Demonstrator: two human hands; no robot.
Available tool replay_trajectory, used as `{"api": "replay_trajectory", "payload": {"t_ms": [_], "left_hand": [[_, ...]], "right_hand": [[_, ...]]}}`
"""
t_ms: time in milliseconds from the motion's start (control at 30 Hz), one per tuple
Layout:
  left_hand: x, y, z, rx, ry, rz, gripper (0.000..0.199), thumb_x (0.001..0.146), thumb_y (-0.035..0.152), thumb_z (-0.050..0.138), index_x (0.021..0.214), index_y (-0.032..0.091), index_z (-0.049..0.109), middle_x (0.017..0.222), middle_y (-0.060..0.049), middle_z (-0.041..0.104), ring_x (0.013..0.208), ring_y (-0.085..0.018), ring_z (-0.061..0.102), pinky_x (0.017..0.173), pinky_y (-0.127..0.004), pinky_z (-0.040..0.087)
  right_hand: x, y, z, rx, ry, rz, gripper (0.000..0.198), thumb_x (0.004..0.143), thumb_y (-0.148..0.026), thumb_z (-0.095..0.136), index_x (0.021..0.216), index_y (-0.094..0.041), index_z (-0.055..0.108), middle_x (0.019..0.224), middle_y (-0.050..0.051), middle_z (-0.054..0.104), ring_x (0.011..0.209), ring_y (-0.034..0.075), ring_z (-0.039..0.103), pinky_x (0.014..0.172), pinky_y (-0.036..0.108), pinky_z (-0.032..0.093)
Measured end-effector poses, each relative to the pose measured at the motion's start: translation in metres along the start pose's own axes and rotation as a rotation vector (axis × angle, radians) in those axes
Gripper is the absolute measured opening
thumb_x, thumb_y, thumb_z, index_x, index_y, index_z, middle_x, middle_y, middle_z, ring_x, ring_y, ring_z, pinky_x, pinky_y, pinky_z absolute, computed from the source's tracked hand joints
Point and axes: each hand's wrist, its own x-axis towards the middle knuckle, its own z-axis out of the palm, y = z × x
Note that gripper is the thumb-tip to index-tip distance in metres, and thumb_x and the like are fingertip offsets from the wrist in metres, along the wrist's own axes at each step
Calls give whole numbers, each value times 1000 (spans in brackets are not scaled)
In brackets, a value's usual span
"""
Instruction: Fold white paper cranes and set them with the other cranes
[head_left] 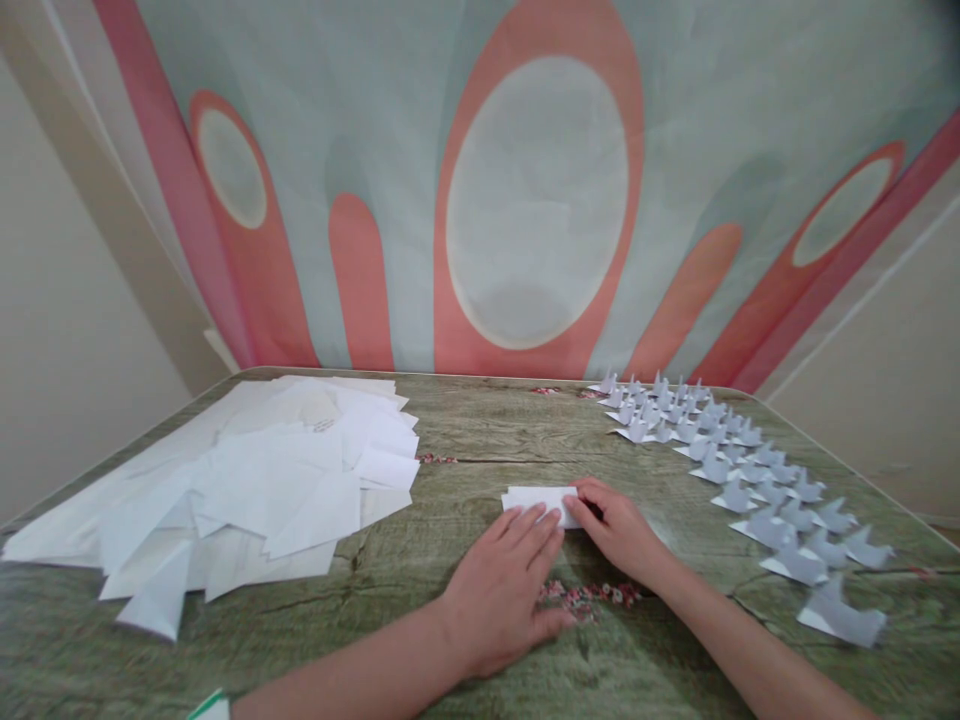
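A small folded sheet of white paper [538, 494] lies flat on the table in front of me. My left hand [504, 585] rests over its near edge, fingers stretched out flat and pressing on it, thumb apart. At the paper's right end, my right hand [611, 525] pinches the edge between thumb and fingers. The palm sides of both hands are hidden, and part of the paper is covered by the left fingers.
A wide heap of loose white paper sheets [277, 480] spreads over the table's left side. Several folded white paper birds [795, 560] stand in rows along the right. The wood-patterned table [480, 420] meets a coral and grey-green patterned backdrop [405, 120] at its far edge.
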Motion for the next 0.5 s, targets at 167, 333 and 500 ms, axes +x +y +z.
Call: {"api": "replay_trajectory", "payload": {"t_ms": [167, 333, 500], "left_hand": [[-3, -5, 2, -9, -125, 10, 75, 86, 63, 21, 140, 10, 22, 147, -11, 19, 136, -24, 12, 111, -39, 10], [-3, -7, -2, -64, -176, -3, 76, 86, 64, 18, 141, 11, 19, 148, -10, 15, 137, -23, 8, 112, -39, 6], [-2, -7, -2, -105, -192, -12, 77, 86, 65, 17, 141, 11, 18, 148, -11, 15, 137, -24, 9, 111, -41, 7]], "right_hand": [[0, 2, 0, 9, 3, 12, 27, 87, -29, 44, 64, -18, 52, 83, 5, 58, 72, 16, 54, 67, 28, 42], [6, 6, -5, 27, -58, 80, 11, 83, -26, 49, 86, -18, 55, 73, 1, 58, 62, 14, 54, 58, 26, 42], [24, 5, -8, -7, -100, 39, 14, 78, -20, 55, 91, -18, 61, 87, 4, 59, 68, 15, 54, 64, 28, 44]]}}
